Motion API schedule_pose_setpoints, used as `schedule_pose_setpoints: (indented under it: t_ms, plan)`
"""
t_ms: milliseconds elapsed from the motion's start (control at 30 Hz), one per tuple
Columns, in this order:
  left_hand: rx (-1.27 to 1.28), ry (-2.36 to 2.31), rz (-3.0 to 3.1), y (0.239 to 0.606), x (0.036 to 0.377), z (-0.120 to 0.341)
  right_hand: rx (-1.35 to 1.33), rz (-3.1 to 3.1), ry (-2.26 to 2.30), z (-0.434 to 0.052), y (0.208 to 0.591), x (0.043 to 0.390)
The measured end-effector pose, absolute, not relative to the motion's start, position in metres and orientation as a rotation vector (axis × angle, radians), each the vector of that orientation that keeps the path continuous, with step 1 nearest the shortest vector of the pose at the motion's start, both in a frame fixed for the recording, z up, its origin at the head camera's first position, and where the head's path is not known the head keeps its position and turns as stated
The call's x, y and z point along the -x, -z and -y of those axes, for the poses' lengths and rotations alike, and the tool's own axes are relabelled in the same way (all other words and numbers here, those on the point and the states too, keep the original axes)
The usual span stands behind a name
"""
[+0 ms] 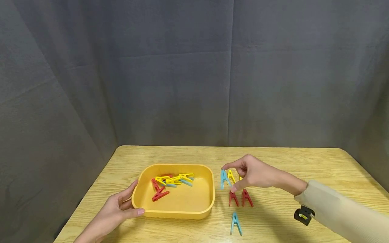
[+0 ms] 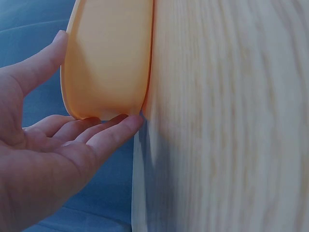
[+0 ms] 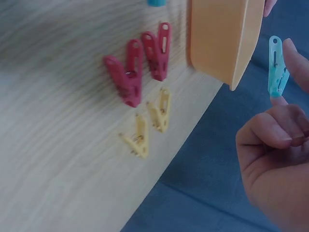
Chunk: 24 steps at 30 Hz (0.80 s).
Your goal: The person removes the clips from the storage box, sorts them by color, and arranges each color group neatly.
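Note:
A yellow plastic tray rests on the table, with several red, yellow and blue clothespins toward the left and back of it. My left hand holds its left end, thumb at the near corner and fingers along the end wall. To the right of the tray, my right hand pinches a light blue clothespin between thumb and index finger, up off the table. Beneath and beside that hand stand two red clothespins and two yellow clothespins. Nearer the front stands another light blue clothespin.
The wooden table has a rounded far edge. Dark grey cloth hangs behind it and along the sides. A black device is strapped at the right sleeve's cuff.

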<state>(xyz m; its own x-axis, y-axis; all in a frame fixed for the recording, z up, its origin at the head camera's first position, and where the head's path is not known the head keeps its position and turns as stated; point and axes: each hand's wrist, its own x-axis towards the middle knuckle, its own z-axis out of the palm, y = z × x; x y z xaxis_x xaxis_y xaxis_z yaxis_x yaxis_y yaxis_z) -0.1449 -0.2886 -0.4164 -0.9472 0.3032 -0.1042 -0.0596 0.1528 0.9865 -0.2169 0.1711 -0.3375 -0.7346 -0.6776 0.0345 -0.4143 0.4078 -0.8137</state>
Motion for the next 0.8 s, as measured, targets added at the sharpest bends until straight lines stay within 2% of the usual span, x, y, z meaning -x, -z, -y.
schedule_pose_setpoints:
  t_ms: [300,800]
  plan:
    - [-0.237,-1.871,-2.144,0.416,0.145,0.29,0.843,-2.425,1.338,-0.201,0.352,0.195]
    - [-0.21,-1.86,-2.153,0.414,0.144,0.289,0.711,-2.281,1.489,-0.234,0.398,0.161]
